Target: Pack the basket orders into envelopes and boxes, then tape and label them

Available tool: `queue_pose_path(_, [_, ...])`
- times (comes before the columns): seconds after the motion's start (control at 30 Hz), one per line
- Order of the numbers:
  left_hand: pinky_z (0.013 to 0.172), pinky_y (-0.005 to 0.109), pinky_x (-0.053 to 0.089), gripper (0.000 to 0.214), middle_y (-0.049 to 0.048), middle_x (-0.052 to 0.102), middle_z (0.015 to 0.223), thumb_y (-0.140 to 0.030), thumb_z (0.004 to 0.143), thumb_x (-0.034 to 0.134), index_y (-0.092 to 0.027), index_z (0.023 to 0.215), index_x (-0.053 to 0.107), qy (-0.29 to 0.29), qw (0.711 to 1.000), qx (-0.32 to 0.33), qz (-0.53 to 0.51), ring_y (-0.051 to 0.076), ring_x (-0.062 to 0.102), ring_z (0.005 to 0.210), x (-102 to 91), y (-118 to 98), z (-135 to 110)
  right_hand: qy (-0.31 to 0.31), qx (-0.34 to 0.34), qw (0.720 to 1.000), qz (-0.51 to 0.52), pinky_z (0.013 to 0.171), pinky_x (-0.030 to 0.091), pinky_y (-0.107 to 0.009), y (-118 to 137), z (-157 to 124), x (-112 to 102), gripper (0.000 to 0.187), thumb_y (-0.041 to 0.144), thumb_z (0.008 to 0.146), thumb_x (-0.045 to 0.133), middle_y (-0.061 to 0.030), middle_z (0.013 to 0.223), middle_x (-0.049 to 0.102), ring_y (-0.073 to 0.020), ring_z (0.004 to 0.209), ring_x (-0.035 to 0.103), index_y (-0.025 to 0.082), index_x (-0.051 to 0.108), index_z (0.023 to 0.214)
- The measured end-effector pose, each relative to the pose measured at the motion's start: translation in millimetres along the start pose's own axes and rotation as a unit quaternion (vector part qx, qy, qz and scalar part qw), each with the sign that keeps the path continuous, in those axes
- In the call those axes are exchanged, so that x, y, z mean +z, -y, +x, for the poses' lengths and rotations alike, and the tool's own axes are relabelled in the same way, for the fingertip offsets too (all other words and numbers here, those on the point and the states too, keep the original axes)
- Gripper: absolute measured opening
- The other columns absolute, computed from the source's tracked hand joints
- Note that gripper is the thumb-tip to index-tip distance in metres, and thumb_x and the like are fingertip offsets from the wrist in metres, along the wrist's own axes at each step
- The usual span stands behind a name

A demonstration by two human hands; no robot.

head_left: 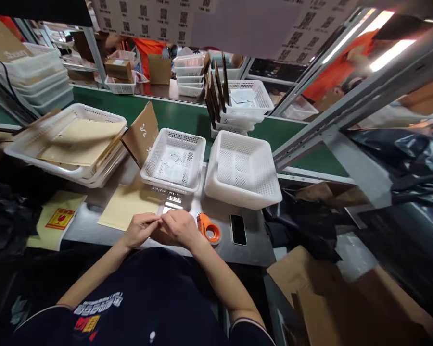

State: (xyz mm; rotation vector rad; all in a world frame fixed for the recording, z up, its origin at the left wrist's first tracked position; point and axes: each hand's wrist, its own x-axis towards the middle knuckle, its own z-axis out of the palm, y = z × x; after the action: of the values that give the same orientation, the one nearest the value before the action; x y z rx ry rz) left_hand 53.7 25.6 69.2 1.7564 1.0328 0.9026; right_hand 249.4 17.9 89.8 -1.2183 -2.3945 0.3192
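Note:
My left hand [140,230] and my right hand [181,228] meet at the table's front edge, fingertips pinched together. Whatever they pinch is too small and covered to name. Beneath the right hand shows a brown patch that I cannot identify. Just beyond my fingers lies a small pale item [173,203], partly hidden. A yellowish paper envelope [116,210] lies flat to the left of my left hand. Close to my right wrist is an orange tape dispenser [203,224], and a phone [238,229] rests farther right.
Behind my hands stand a white basket [146,169] with small packets inside and a deeper white basket [238,194]. Stacked trays [25,156] hold envelopes at left, beside a cardboard piece [144,129]. A metal post [332,108] slants at right. Other people work across the green belt [159,108].

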Motion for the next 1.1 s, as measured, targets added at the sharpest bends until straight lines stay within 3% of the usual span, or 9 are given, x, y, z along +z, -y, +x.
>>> queue_pose_path(0.27, [0.075, 0.029, 0.061, 0.023, 0.0061, 0.081, 0.083, -0.038, 0.089, 0.073, -0.019, 0.082, 0.083, -0.240, 0.971, -0.014, 0.004, 0.020, 0.075, 0.076, -22.5, 23.4, -10.4, 0.077, 0.057, 0.995, -0.006, 0.092, 0.049, -0.038, -50.4, -45.5, -8.8, 0.030, 0.026, 0.107, 0.047, -0.0086, 0.082, 0.069, -0.0220, 0.076, 0.061, 0.022, 0.068, 0.086])
queue_pose_path(0.43, [0.089, 0.036, 0.062, 0.023, 0.0087, 0.083, 0.095, -0.035, 0.094, 0.067, -0.021, 0.091, 0.084, -0.231, 0.970, 0.032, 0.070, 0.023, 0.078, 0.088, -12.2, 23.6, -11.5, -0.110, 0.309, 0.939, 0.104, 0.100, 0.052, -0.048, -62.7, -72.2, 11.0, 0.038, 0.049, 0.099, 0.058, -0.0185, 0.118, 0.074, -0.0313, 0.105, 0.069, 0.019, 0.068, 0.119])
queue_pose_path(0.5, [0.099, 0.041, 0.060, 0.026, 0.0102, 0.083, 0.104, -0.038, 0.095, 0.063, -0.024, 0.097, 0.085, -0.156, 0.985, 0.032, 0.065, 0.026, 0.078, 0.100, 9.5, 20.1, -13.6, -0.155, 0.426, 0.851, 0.264, 0.091, 0.058, -0.047, -58.0, -79.1, 31.7, 0.057, 0.063, 0.095, 0.056, -0.0191, 0.123, 0.073, -0.0323, 0.106, 0.072, 0.018, 0.064, 0.129])
queue_pose_path(0.57, [0.106, 0.042, 0.057, 0.026, 0.0099, 0.082, 0.112, -0.039, 0.093, 0.063, -0.027, 0.102, 0.085, 0.033, 0.999, 0.025, 0.030, 0.028, 0.076, 0.111, 34.9, 18.6, -18.2, -0.143, 0.480, 0.734, 0.459, 0.081, 0.062, -0.045, -50.5, -85.6, 58.2, 0.064, 0.071, 0.093, 0.048, -0.0161, 0.110, 0.077, -0.0311, 0.099, 0.076, 0.018, 0.066, 0.126])
queue_pose_path(0.63, [0.106, 0.039, 0.056, 0.026, 0.0077, 0.082, 0.114, -0.038, 0.095, 0.061, -0.031, 0.106, 0.084, 0.235, 0.972, 0.028, -0.013, 0.026, 0.074, 0.114, 56.4, 22.2, -24.3, -0.123, 0.489, 0.629, 0.592, 0.076, 0.064, -0.045, -42.9, -92.6, 87.1, 0.063, 0.071, 0.086, 0.058, -0.0133, 0.096, 0.079, -0.0323, 0.094, 0.078, 0.018, 0.069, 0.117])
queue_pose_path(0.7, [0.102, 0.034, 0.056, 0.025, 0.0051, 0.082, 0.112, -0.037, 0.097, 0.061, -0.034, 0.107, 0.083, 0.341, 0.939, 0.041, -0.036, 0.024, 0.075, 0.112, 67.8, 32.9, -28.0, -0.119, 0.496, 0.578, 0.637, 0.076, 0.065, -0.048, -38.9, -99.4, 113.6, 0.059, 0.057, 0.069, 0.079, -0.0111, 0.088, 0.080, -0.0350, 0.091, 0.078, 0.019, 0.070, 0.113])
queue_pose_path(0.83, [0.097, 0.030, 0.055, 0.024, 0.0059, 0.079, 0.112, -0.039, 0.093, 0.068, -0.030, 0.112, 0.079, 0.205, 0.969, -0.086, 0.112, 0.023, 0.073, 0.107, 59.1, 73.8, -15.2, -0.207, 0.520, 0.569, 0.603, 0.084, 0.064, -0.052, -49.0, -103.9, 148.6, 0.060, 0.040, 0.059, 0.081, -0.0113, 0.097, 0.080, -0.0362, 0.097, 0.077, 0.020, 0.068, 0.115])
queue_pose_path(0.93, [0.098, 0.039, 0.053, 0.031, 0.0173, 0.071, 0.122, -0.034, 0.098, 0.058, -0.018, 0.119, 0.071, 0.028, 0.922, -0.246, 0.299, 0.031, 0.064, 0.117, 47.4, 109.5, 4.3, -0.310, 0.543, 0.592, 0.509, 0.098, 0.060, -0.049, -64.6, -93.2, 163.5, 0.064, 0.046, 0.069, 0.069, -0.0123, 0.117, 0.077, -0.0315, 0.116, 0.072, 0.021, 0.059, 0.127])
queue_pose_path(1.1, [0.092, 0.044, 0.053, 0.028, 0.0277, 0.062, 0.125, -0.025, 0.095, 0.058, -0.006, 0.115, 0.066, 0.022, 0.879, -0.276, 0.388, 0.041, 0.054, 0.124, 49.3, 149.4, 16.4, -0.300, 0.554, 0.624, 0.462, 0.108, 0.054, -0.049, -68.5, -68.9, 186.8, 0.063, 0.053, 0.077, 0.056, -0.0163, 0.129, 0.071, -0.0295, 0.131, 0.064, 0.020, 0.055, 0.131])
